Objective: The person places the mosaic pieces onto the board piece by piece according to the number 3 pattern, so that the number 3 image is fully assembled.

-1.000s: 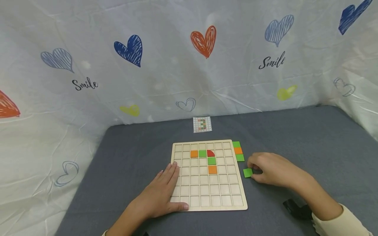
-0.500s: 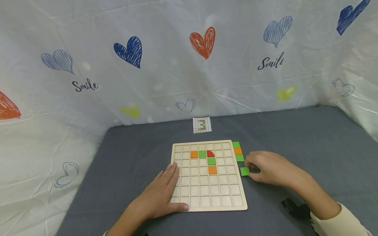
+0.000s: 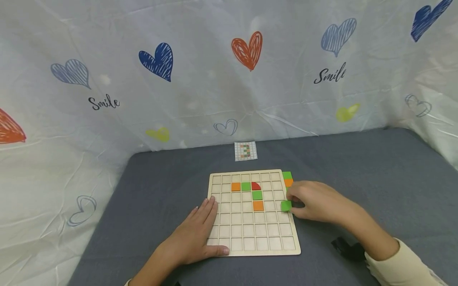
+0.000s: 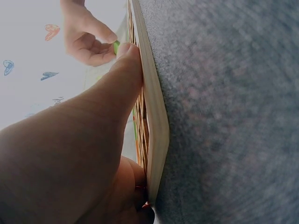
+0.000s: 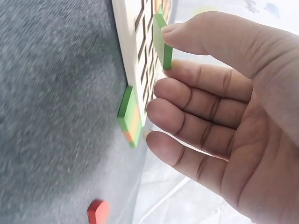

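Right hand point(image 3: 319, 201) is pinching a green tile point(image 3: 286, 205), squarish so long axis is hard to call, free edge pointing left over the board point(image 3: 255, 230), left hand point(image 3: 193, 237) straight-fingered on it.

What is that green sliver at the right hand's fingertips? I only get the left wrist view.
Observer: A square green tile, pinched by the right hand, as the head view shows.
Operator: Is any piece lying off the board, away from its edge?
Observer: Yes, a red piece on the grey cloth, seen in the right wrist view.
Operator: And what lies past the board's far edge?
Observer: A small card printed with a coloured grid pattern, in the head view.
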Available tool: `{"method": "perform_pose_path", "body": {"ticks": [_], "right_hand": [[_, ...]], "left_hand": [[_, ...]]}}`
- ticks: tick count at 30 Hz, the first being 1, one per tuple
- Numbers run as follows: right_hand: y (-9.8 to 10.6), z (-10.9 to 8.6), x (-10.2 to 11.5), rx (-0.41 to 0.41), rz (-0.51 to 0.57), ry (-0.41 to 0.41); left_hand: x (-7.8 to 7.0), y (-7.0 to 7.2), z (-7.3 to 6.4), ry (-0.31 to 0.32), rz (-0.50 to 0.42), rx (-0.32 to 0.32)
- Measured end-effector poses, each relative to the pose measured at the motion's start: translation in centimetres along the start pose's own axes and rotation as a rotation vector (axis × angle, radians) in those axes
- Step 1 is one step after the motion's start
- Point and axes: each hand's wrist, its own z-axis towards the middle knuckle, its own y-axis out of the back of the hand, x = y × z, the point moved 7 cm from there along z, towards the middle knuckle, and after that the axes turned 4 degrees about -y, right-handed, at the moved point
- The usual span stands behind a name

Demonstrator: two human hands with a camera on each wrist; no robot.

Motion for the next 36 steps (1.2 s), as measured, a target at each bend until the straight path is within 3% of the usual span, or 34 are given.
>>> {"method": "perform_pose_path", "body": {"ticks": [20, 36], "right_hand": [[-1.4, 4.0, 3.5, 0.015, 0.005, 0.073], [-2.9, 6.2, 4.5, 0.067, 0.048, 0.073]], "left_hand": [[0.0, 0.1, -0.1, -0.013, 0.009, -0.01], [-0.1, 0.2, -0.1, -0.013, 0.012, -0.013]]}}
